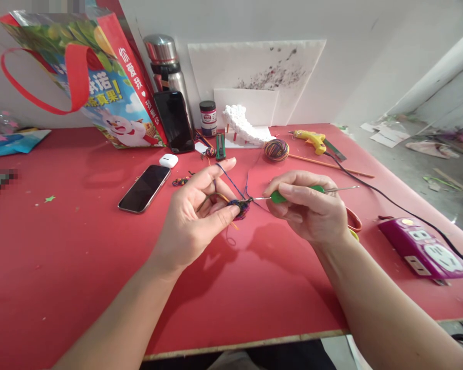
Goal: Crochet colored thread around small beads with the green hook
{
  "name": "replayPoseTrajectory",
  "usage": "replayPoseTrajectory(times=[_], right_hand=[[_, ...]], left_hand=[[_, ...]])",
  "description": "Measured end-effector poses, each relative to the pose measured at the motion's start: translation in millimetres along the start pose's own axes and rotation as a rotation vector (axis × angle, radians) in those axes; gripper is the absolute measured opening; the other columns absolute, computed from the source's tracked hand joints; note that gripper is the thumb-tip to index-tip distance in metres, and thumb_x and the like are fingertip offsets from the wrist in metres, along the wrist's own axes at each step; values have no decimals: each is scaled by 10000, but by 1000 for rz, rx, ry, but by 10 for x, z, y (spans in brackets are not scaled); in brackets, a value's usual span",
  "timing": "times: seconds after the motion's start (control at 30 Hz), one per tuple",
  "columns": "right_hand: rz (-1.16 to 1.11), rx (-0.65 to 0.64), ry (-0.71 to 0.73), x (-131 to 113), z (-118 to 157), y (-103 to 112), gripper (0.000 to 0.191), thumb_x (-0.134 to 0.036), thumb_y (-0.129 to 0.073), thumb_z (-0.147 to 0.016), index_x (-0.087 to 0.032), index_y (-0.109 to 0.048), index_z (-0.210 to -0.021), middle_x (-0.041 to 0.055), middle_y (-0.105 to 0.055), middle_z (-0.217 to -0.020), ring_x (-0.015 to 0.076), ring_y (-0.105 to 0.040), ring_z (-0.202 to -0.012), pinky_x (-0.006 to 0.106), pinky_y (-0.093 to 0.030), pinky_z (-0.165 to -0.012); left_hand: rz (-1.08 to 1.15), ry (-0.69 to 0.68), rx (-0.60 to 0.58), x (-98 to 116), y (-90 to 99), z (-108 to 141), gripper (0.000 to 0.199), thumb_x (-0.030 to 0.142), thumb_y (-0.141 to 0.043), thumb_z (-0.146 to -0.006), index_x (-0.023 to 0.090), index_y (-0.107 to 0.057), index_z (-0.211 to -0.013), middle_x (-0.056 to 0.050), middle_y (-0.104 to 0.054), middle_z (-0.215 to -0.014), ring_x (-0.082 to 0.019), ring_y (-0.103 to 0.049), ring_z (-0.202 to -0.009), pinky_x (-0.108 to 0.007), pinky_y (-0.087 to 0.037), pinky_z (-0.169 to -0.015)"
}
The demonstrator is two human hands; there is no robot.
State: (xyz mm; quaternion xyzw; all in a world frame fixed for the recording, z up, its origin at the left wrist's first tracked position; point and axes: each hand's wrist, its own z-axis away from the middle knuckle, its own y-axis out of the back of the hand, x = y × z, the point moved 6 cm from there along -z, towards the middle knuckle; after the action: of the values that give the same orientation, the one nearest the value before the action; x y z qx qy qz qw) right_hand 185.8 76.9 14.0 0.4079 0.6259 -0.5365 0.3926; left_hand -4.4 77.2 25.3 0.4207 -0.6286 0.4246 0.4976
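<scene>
Between thumb and fingers, my left hand (202, 208) pinches a small dark multicoloured crochet piece (241, 208). A strand of blue yarn (231, 181) runs over its raised index finger. The green handle of a metal crochet hook (278, 197) is in my right hand (312, 205), and the hook's tip meets the edge of the piece. The other end of the hook sticks out to the right. Behind my hands lies a multicoloured yarn ball (276, 150), with thin yarn trailing toward the piece.
On the red table (80, 246) are a phone (145, 188), a white earbud case (168, 161), an upright phone (174, 122), a gift bag (127, 103) and a steel flask (169, 64). At right are a yellow glue gun (311, 140), its cable and a purple power strip (426, 249).
</scene>
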Motion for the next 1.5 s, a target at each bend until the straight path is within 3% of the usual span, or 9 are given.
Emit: replayPoseTrajectory(times=[0.27, 0.5, 0.77, 0.93, 1.0, 1.1, 1.2, 1.33, 1.5], right_hand=[[11, -15, 49, -5, 10, 12, 113, -274, -829, -788, -179, -866, -738, 1, -550, -496, 89, -387, -435, 239, -186, -408], [170, 11, 133, -26, 97, 36, 107, -279, -827, -869, -202, -881, -819, 21, -637, -585, 122, -484, -487, 253, -297, -412], [556, -42, 563, -174, 250, -198, 151, -225, -696, -1037, -238, -846, -1025, 29, -735, -748, 149, -591, -579, 332, -539, -604], [883, -143, 933, -126, 354, -396, 246, -144, -649, -1052, -201, -748, -1270, 99, -774, -957, 199, -710, -795, 330, -591, -697], [1002, -134, 1037, -84, 384, -433, 284, -118, -636, -1051, -175, -713, -1319, 108, -759, -966, 205, -706, -810, 328, -595, -711], [1136, -88, 1097, -36, 402, -467, 296, -102, -612, -1055, -163, -688, -1335, 102, -748, -952, 212, -692, -786, 337, -589, -712], [1164, -48, 1123, -37, 426, -496, 298, -85, -614, -1050, -148, -664, -1337, 101, -754, -947, 215, -693, -782, 341, -580, -703], [1061, -41, 1107, -79, 450, -503, 270, -50, -650, -1022, -116, -663, -1283, 117, -772, -953, 206, -696, -797, 329, -594, -722], [930, -76, 1039, -133, 448, -459, 244, -36, -671, -1002, -137, -701, -1222, 88, -767, -918, 181, -690, -780, 301, -593, -699]], left_hand=[[-17, -25, 12, -7, 1, 10, 579, 203, -867, -867, 228, -744, -1432, 0, -707, -857, -136, -624, -731, -274, -551, -719], [-47, -67, 62, -15, -8, 2, 566, 155, -878, -830, 224, -761, -1380, 1, -725, -828, -133, -572, -681, -283, -521, -674], [280, 155, 149, -115, 33, -75, 516, 119, -948, -722, 176, -787, -1208, 32, -690, -800, -92, -645, -713, -191, -517, -653], [514, 394, 180, -234, -46, -49, 517, 32, -888, -705, 135, -766, -1197, 24, -668, -811, -76, -641, -691, -163, -531, -637], [534, 415, 171, -246, -81, -35, 520, 26, -875, -713, 127, -756, -1209, 28, -659, -796, -74, -637, -684, -162, -537, -638], [447, 273, 192, -187, -63, -35, 585, 66, -905, -726, 138, -740, -1283, 40, -659, -789, -81, -650, -713, -171, -558, -683], [206, 62, 215, -75, -21, -23, 659, 169, -940, -772, 187, -723, -1394, 36, -668, -810, -105, -656, -747, -212, -579, -724], [-70, -137, 174, 53, -29, 0, 592, 268, -891, -869, 280, -731, -1438, 21, -639, -796, -127, -572, -691, -268, -568, -677], [-222, -253, 160, 113, 1, -7, 576, 216, -819, -907, 332, -724, -1464, 10, -613, -781, -133, -468, -653, -269, -487, -598]])
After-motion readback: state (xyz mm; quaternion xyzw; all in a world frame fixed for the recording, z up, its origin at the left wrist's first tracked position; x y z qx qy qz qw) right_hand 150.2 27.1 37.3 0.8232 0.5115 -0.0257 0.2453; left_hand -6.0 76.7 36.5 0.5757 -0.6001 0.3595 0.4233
